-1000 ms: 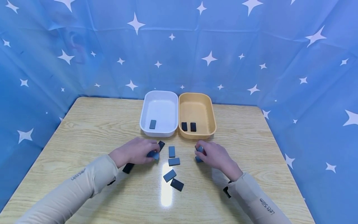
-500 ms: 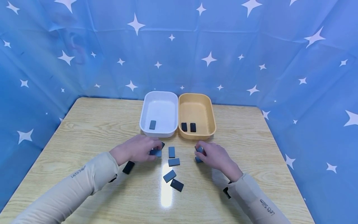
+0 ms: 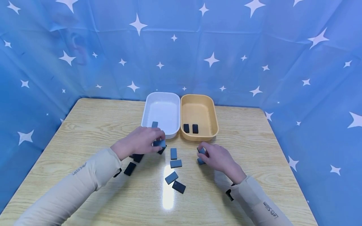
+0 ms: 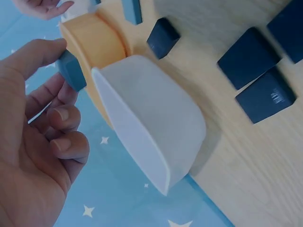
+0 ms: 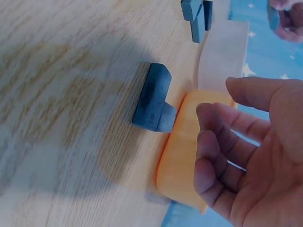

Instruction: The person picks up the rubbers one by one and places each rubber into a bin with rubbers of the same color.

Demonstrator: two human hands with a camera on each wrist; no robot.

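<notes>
My left hand point(image 3: 142, 140) pinches a blue-grey rectangular block point(image 4: 71, 71) between thumb and fingers, just in front of the white bin point(image 4: 151, 109). In the head view this block overlaps a dark block point(image 3: 161, 150) on the table. My right hand point(image 3: 216, 156) hovers over two blocks in front of the orange bin point(image 3: 199, 138). The right wrist view shows its fingers loosely curled around nothing. Those blocks, a longer-looking one point(image 5: 150, 97) and a partly covered one point(image 5: 166, 118), lie against each other, apart from the fingertips.
One blue-grey block point(image 3: 154, 124) lies in the white bin, and two black blocks point(image 3: 195, 128) lie in the orange one. Between the hands are several blue-grey blocks point(image 3: 176, 164) and a dark block point(image 3: 179, 186). More dark blocks point(image 3: 129, 169) lie by the left wrist.
My left hand has lifted the blue-grey block and carried it up and slightly right, toward the white bin. Dark blocks beneath that hand have come into view. My right hand stays in place.
</notes>
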